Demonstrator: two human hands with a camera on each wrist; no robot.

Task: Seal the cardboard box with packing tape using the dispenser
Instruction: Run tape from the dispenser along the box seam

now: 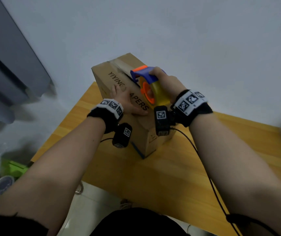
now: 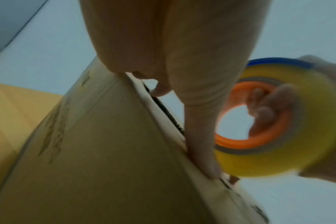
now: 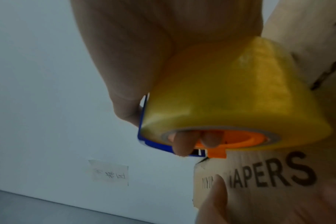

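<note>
**Tape dispenser held on the box's top seam**

Nearest the camera, two bare forearms reach forward over a yellow wooden desk (image 1: 178, 167), each wrist wrapped in a black band with printed markers and carrying a small black camera unit. A black cable (image 1: 202, 160) trails from the right wrist back across the desk.

The cardboard box (image 1: 141, 133) stands on the desk, turned at an angle, with dark lettering printed along its top flap. The left hand (image 1: 127, 103) lies flat on that lettered flap, fingers straight and pressing down beside the centre seam; the left wrist view shows the fingertips (image 2: 205, 159) right at the flap's edge, where a dark gap runs between the two flaps.

Just beside it, the right hand (image 1: 166, 80) grips the tape dispenser (image 1: 146, 74), a blue frame with orange parts, its fingers curled through the orange core of the yellow tape roll (image 1: 160, 92) and its thumb over the blue frame. The dispenser's front end rests on the seam, toward the far half of the box top.

Beyond the box is a pale wall (image 1: 187, 31); in the right wrist view a small paper note (image 3: 109, 172) is stuck to it. A grey cabinet (image 1: 8, 65) stands to the left.
</note>
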